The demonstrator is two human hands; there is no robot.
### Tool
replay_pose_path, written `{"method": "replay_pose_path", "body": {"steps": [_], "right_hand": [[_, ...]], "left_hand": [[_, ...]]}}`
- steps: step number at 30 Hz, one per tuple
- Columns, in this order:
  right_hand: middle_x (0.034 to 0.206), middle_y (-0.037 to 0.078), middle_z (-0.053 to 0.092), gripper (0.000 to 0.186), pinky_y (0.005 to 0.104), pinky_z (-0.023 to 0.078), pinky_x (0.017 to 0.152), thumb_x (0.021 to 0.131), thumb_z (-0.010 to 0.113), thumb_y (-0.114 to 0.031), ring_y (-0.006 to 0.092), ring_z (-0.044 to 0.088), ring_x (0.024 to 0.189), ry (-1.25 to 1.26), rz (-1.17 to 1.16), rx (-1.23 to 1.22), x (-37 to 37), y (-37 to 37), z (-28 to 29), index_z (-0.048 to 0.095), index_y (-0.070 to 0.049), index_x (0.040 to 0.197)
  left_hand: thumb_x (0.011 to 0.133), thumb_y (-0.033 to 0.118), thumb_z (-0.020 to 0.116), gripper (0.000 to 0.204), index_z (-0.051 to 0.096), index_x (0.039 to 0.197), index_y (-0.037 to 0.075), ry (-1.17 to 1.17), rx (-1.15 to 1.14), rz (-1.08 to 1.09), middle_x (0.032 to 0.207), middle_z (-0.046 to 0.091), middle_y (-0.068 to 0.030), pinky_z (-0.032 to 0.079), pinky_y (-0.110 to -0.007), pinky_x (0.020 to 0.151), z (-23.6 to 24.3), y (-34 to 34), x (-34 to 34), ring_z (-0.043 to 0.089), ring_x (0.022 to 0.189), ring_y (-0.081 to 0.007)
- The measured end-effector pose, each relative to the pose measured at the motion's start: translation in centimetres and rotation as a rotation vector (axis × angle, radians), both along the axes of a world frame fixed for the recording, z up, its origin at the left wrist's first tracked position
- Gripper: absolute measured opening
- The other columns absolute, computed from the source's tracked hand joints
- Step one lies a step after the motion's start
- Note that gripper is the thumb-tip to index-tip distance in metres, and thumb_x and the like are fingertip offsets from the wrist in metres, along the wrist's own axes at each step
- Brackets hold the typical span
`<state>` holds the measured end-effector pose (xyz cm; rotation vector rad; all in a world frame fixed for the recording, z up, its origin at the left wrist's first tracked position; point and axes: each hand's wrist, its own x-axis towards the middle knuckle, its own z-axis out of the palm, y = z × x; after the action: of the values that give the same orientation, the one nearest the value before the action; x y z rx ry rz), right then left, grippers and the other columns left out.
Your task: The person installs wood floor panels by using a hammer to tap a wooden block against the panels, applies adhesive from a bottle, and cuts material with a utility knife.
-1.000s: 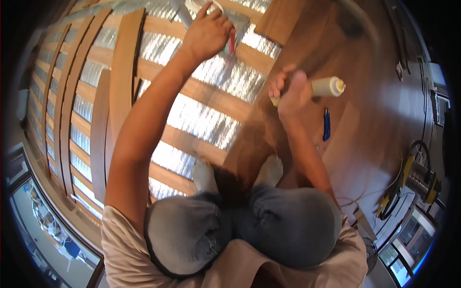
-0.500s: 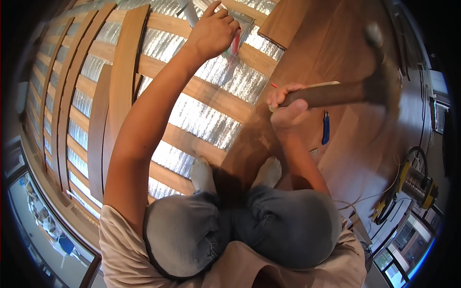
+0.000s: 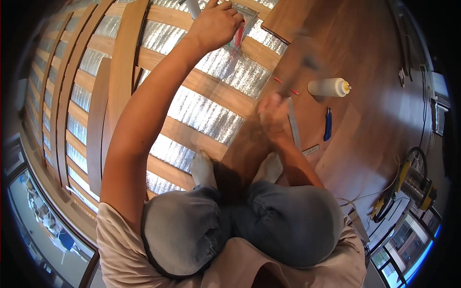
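My left hand [image 3: 216, 26] is closed at the top of the view, beside a grey tube [image 3: 192, 8] and a red object [image 3: 239, 34]; its grip is hidden. My right hand [image 3: 272, 113] grips a motion-blurred hammer [image 3: 307, 65] over the wooden floor. Near it a white squeeze bottle [image 3: 326, 87] lies on its side, with a thin red pencil-like object [image 3: 281, 82], a metal ruler [image 3: 293, 122] and a blue utility knife [image 3: 327, 124].
Wooden slats [image 3: 201, 81] cross silver foil sheeting [image 3: 206, 110] to the left, with loose long planks [image 3: 125, 57] on them. Laid boards [image 3: 355, 129] cover the right. A yellow-black vacuum [image 3: 410, 185] with cords stands at the right edge. My feet [image 3: 201, 165] rest below.
The bottle that was in my right hand now lies on the floor. The hammer, seen raised half a second ago, has swung leftward in that hand. My left hand has shifted slightly up and right.
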<state>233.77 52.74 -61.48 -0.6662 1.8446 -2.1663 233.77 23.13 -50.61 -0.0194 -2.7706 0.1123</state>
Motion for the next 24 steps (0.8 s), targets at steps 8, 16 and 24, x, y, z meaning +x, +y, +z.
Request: {"method": "replay_pose_path", "body": {"steps": [8, 16, 24], "right_hand": [[0.058, -0.001, 0.047, 0.053, 0.0310, 0.038, 0.041, 0.103, 0.050, -0.056, 0.0122, 0.045, 0.043, -0.263, 0.085, -0.097, -2.3, -3.3, 10.9, 0.055, -0.004, 0.096], [0.055, 0.000, 0.041, 0.054, 0.0299, 0.039, 0.042, 0.103, 0.050, -0.056, 0.0140, 0.040, 0.039, -0.537, 0.275, 0.784, -3.1, 0.0, -0.5, 0.053, -0.002, 0.099], [0.060, 0.001, 0.042, 0.056, 0.0329, 0.041, 0.045, 0.104, 0.042, -0.060, 0.0146, 0.043, 0.045, -0.148, 0.021, -0.127, -5.0, -3.4, 10.5, 0.049, -0.007, 0.090]], "left_hand": [[0.092, 0.024, 0.059, 0.018, 0.069, 0.084, 0.011, 0.017, -0.022, 0.002, 0.082, 0.067, -0.0043, 0.029, -0.051, 0.119, 0.2, -0.6, 0.4, 0.063, 0.096, -0.0222], [0.096, 0.021, 0.059, 0.014, 0.068, 0.100, 0.011, 0.062, -0.077, -0.008, 0.096, 0.069, -0.0030, 0.032, -0.045, 0.117, -0.2, 0.1, 0.4, 0.063, 0.106, -0.0218], [0.097, 0.024, 0.060, 0.016, 0.069, 0.099, 0.011, 0.042, 0.006, -0.005, 0.092, 0.068, -0.0023, 0.032, -0.047, 0.117, -0.1, 0.6, 0.7, 0.063, 0.104, -0.0226]]}}
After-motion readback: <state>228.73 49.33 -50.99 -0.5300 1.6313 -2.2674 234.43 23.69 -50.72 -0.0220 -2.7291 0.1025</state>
